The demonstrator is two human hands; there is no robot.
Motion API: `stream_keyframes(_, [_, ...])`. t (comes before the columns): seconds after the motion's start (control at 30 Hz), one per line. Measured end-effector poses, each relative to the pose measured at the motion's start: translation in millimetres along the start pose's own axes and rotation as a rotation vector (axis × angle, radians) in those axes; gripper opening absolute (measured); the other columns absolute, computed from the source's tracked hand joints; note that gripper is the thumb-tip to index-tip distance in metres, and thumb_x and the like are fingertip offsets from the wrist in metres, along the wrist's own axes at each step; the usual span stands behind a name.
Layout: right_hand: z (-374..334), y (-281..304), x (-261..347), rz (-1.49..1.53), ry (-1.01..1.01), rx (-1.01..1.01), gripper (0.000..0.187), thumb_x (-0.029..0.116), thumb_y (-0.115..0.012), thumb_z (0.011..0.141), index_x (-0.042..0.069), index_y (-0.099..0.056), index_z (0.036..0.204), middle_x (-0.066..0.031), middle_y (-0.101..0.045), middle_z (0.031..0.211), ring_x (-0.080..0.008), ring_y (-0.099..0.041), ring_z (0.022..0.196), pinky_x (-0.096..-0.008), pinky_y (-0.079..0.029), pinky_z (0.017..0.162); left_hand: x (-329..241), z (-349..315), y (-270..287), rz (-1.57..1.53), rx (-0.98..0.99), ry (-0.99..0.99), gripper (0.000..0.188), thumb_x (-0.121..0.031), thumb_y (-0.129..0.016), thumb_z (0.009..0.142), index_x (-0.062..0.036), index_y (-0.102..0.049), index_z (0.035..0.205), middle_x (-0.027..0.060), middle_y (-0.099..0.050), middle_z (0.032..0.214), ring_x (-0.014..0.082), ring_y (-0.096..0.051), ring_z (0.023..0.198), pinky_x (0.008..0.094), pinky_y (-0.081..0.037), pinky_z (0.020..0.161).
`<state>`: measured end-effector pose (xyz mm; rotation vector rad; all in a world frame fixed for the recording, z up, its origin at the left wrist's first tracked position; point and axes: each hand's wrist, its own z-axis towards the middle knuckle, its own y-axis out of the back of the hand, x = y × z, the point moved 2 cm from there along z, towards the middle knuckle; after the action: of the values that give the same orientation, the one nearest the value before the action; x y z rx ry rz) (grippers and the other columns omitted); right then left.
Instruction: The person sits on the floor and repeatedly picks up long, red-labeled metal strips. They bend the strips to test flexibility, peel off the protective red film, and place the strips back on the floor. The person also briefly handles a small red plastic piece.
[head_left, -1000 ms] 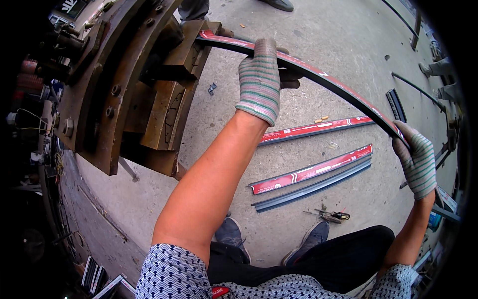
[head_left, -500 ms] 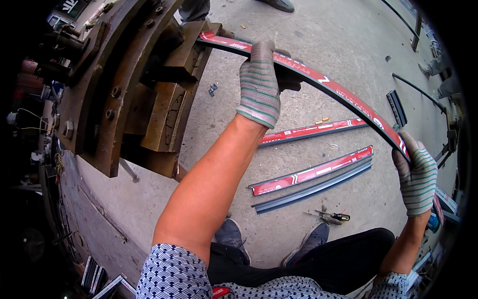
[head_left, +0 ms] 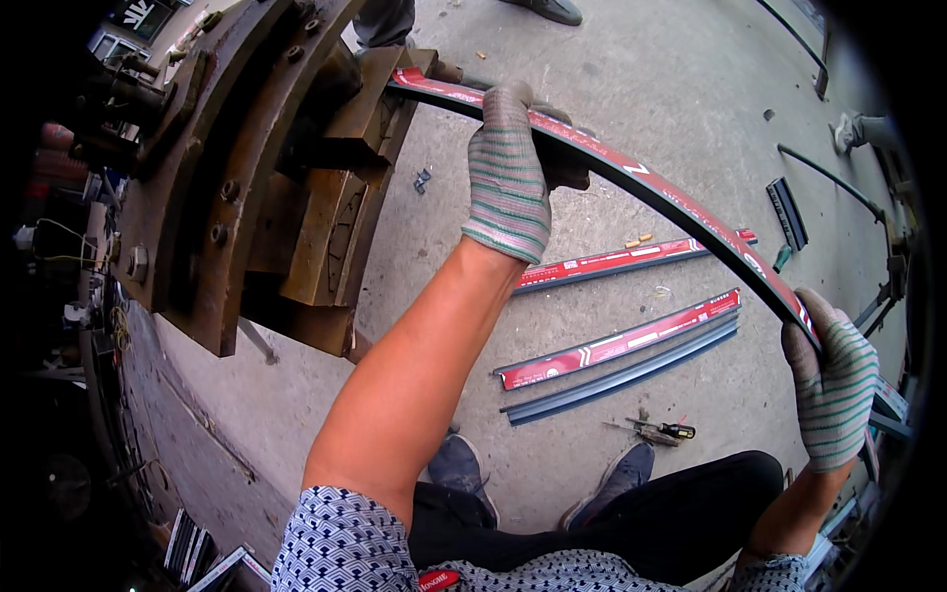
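Note:
A long dark metal profile with red printed film on its face stretches from the brown steel machine at the left across to the right. Its far left end sits at the machine's upper jaw. My left hand, in a striped knit glove, is closed around the profile a short way from that jaw. Near the other end, my right hand, gloved alike, grips it with the fingers wrapped round the edge. Seen from above, the profile looks bowed, though the lens bends straight edges too.
On the concrete floor lie two red-filmed profiles, a grey profile and screwdrivers near my feet. A short dark ribbed piece lies at the right. Another person's shoe shows at the top.
My right hand has shifted slightly down and right with its end of the profile. My left hand has moved slightly left, and the red face is tilted a little differently.

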<state>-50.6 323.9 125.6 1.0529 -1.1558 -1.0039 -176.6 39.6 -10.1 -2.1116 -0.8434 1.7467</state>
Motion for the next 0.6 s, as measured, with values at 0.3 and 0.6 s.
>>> stream_keyframes(0.3, [20.6,-25.9,-21.4,0.009,0.042,0.012,0.036,0.021,-0.076,0.093,-0.002,-0.071,0.12,-0.0176,-0.068,0.089,-0.0261,-0.067,0.077,-0.0333,-0.053,0.074,6.4,10.1,-0.3,0.021,0.011,0.002,0.043,-0.047,-0.055,0.093,-0.005,-0.064,0.094,0.0142,-0.069,0.085,0.0263,-0.07,0.074,0.0419,-0.056,0.061])
stream_keyframes(0.6, [33.6,-41.7,-22.8,0.222,-0.031,0.286,0.036,0.027,-0.069,0.099,-0.004,-0.07,0.116,-0.0176,-0.066,0.086,-0.0278,-0.064,0.078,-0.0359,-0.052,0.076,9.8,9.5,8.9,0.059,0.037,0.013,0.038,-0.04,-0.054,0.097,-0.0037,-0.065,0.099,0.0171,-0.073,0.085,0.0267,-0.072,0.077,0.0413,-0.059,0.066])
